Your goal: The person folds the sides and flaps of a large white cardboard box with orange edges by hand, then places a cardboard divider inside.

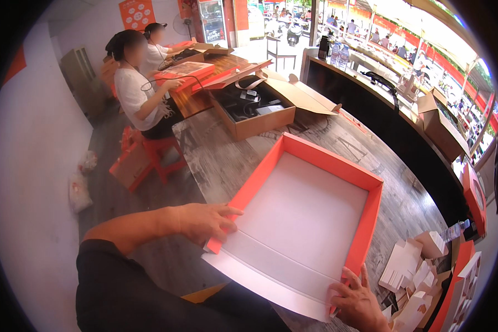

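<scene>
At left, past the table edge: co-worker in white top and black cap point(135, 94), seated on red plastic stool point(163, 155), one hand at flat orange-red cardboard carton point(185, 72). Rightward, person's own left hand point(202, 221): partly closed, fingers bent over the near end of the left wall of shallow, open orange-red cardboard box with pale grey-white inside point(301, 210); judged to have hold of that wall, thumb not clearly seen. Box located mid-view, directly before the person, on grey wood-grain tabletop point(398, 199), near-left corner seemingly past the table edge. Left, far and right walls upright; near panel laid out flat toward the body, creased across its width. Behind box, just apart: brown cardboard carton with black contents point(265, 124), lid open. Step in hand, as judged: forming the near end of the box. Next move judged to call for raising the near panel along its crease, both corners kept square. Further right, right hand point(357, 301): half open, fingers spread and bent around the near-right corner, seemingly straddling the wall in a loose hold. At far right: loose white-and-brown cardboard pieces point(401, 263), near clear plastic bottle point(455, 229).
</scene>
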Demonstrator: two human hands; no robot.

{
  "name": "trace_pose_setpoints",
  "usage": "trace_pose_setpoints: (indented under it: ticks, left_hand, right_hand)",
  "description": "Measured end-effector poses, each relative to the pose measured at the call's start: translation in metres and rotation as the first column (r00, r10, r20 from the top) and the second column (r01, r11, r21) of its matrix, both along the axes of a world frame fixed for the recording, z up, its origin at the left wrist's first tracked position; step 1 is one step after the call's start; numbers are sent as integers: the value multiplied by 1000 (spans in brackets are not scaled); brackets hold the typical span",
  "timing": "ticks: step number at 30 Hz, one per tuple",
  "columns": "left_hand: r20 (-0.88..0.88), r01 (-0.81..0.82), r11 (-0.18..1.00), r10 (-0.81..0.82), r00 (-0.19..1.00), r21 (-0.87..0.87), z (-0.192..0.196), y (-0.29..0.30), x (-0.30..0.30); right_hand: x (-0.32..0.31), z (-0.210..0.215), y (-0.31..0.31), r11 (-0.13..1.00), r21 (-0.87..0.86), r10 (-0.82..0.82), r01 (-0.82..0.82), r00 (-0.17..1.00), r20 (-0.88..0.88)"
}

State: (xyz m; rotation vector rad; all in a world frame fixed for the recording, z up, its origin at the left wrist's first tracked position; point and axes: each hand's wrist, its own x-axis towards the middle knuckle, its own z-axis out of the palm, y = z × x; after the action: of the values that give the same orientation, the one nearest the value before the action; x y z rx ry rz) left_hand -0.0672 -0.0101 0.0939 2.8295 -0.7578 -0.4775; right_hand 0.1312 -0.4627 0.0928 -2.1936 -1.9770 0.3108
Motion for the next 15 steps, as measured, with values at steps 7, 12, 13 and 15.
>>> trace_pose_setpoints:
  ticks: [7,12,13,15]
  left_hand:
    - [86,22,996,-30,996,88,0,-4,-8]
    - [114,70,989,-85,990,128,2,-8,-9]
    - [141,73,993,-86,986,95,-1,-9,-11]
    - [196,81,996,-85,977,27,-8,-9,-16]
  right_hand:
    - [-19,-20,4,994,-45,108,-99,954,280]
    - [-20,-2,15,985,-84,166,-154,970,176]
    - [-20,-3,16,984,-82,171,-158,969,179]
    - [-19,-4,17,983,-78,180,-169,966,184]
